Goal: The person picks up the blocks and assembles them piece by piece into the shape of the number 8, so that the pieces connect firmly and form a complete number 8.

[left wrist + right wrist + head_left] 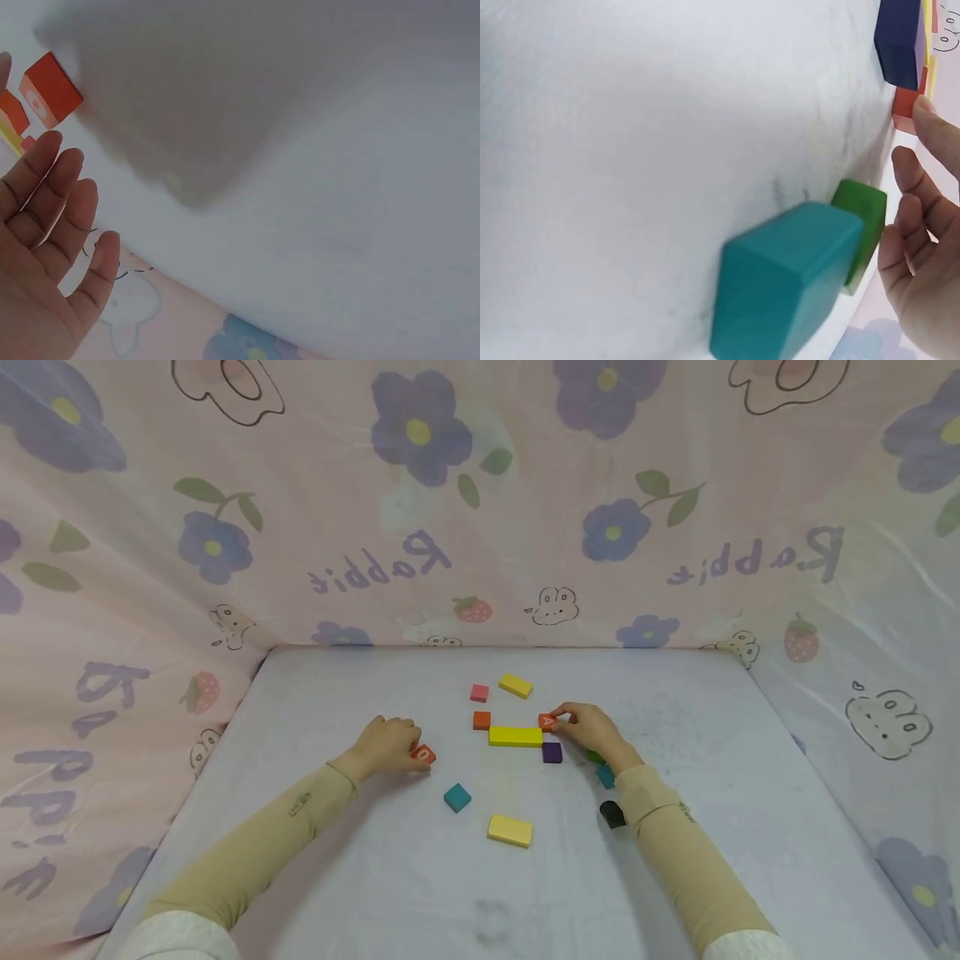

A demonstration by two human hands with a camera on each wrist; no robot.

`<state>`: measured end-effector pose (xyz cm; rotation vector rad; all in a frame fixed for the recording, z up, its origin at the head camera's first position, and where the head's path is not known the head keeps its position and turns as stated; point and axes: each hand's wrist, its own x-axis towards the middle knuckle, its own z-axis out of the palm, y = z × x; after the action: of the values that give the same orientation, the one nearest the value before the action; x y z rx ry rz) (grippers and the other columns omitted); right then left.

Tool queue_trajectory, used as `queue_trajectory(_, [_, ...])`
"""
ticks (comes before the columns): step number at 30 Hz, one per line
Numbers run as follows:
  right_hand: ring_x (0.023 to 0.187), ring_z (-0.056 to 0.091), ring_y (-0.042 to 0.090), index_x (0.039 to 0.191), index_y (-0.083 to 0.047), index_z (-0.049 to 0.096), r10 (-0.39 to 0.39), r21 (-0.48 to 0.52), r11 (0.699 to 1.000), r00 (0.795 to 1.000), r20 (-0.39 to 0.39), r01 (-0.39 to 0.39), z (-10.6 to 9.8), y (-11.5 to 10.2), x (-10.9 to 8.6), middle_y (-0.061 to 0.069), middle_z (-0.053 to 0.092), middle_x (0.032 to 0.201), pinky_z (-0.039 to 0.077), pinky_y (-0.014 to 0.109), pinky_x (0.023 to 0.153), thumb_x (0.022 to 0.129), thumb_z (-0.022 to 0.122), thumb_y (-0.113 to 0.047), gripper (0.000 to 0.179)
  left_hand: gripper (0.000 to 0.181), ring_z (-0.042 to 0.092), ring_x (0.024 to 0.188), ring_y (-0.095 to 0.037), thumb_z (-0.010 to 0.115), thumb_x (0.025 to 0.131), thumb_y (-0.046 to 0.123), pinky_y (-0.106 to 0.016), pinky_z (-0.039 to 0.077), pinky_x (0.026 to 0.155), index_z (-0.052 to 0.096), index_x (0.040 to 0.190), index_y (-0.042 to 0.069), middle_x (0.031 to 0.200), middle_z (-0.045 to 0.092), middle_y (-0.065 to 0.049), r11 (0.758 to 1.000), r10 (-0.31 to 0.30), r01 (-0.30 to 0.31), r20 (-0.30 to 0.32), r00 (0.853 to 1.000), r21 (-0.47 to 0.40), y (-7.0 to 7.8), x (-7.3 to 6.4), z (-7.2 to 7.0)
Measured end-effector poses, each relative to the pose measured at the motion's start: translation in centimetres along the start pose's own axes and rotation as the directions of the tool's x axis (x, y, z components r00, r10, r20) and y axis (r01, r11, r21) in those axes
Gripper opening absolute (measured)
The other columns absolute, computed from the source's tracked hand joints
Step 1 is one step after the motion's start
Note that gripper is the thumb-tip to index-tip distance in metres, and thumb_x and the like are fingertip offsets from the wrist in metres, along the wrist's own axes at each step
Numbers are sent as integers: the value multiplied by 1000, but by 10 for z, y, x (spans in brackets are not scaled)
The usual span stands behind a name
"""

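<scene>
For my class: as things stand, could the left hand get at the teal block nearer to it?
Probably yes. No other block seems to stand in the way between the left hand and that teal block; only the red O block, right at the hand, might need skirting.

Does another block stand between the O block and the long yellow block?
Nothing visible stands on the straight line from the O block, at the left hand, to the long yellow block. The plain orange block sits just off that line, on its far side.
</scene>
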<state>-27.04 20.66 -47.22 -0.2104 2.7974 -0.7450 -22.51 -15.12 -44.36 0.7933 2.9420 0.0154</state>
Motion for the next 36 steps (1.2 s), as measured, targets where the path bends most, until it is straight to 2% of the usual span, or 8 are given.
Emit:
queue_trajectory(5, [74, 48, 20, 120, -16, 61, 7, 17, 1000, 1000, 7, -7, 0, 1, 0, 10, 60, 91, 39, 27, 63, 90, 59, -34, 34, 38, 42, 60, -10, 72, 74, 47, -32, 36, 62, 51, 67, 16, 65, 45, 6, 1000, 7, -7, -5, 1000, -8, -2, 0, 5])
queue_trajectory(9, [75, 48, 20, 121, -17, 61, 16, 17, 1000, 1000, 5, -16, 0, 1, -1, 10, 60, 93, 39, 28, 64, 90, 59, -34, 35, 35, 40, 60, -9, 72, 76, 44, -28, 31, 60, 54, 71, 15, 66, 45, 6, 999, 13, -13, -16, 1000, -39, -2, 3, 10])
queue_trajectory(15, [74, 48, 20, 120, -16, 61, 7, 12, 1000, 1000, 2, -7, 0, 0, -3, 9, 60, 90, 39, 27, 64, 90, 60, -33, 35, 32, 40, 60, -9, 74, 75, 40, -26, 28, 59, 55, 72, 14, 67, 45, 6, 995, 3, -3, -2, 1000, -102, 2, 8, 9])
queue_trajectory(19, [74, 48, 20, 121, -16, 61, 5, 12, 1000, 1000, -1, -5, 0, -2, -4, 9, 60, 90, 38, 27, 64, 90, 60, -33, 35, 30, 42, 61, -8, 74, 75, 39, -25, 31, 58, 56, 75, 15, 70, 48, 6, 993, 21, -23, -13, 1000, -120, 5, 11, 10])
queue_trajectory(28, [72, 47, 20, 121, -17, 61, -12, -13, 1000, 1000, -9, 12, -2, -3, -3, 10, 61, 92, 38, 27, 62, 91, 59, -34, 35, 27, 45, 65, -9, 73, 78, 35, -25, 37, 60, 60, 85, 13, 76, 52, 5, 984, 74, -78, -32, 997, -159, 22, 24, 13])
queue_trajectory(36, [70, 46, 19, 121, -16, 61, -5, -2, 1000, 1000, -7, 5, 0, -3, -3, 9, 59, 87, 37, 26, 60, 91, 59, -32, 34, 26, 48, 68, -10, 71, 81, 32, -25, 42, 63, 61, 91, 11, 83, 55, 2, 979, 122, -131, -66, 990, -156, 42, 37, 15])
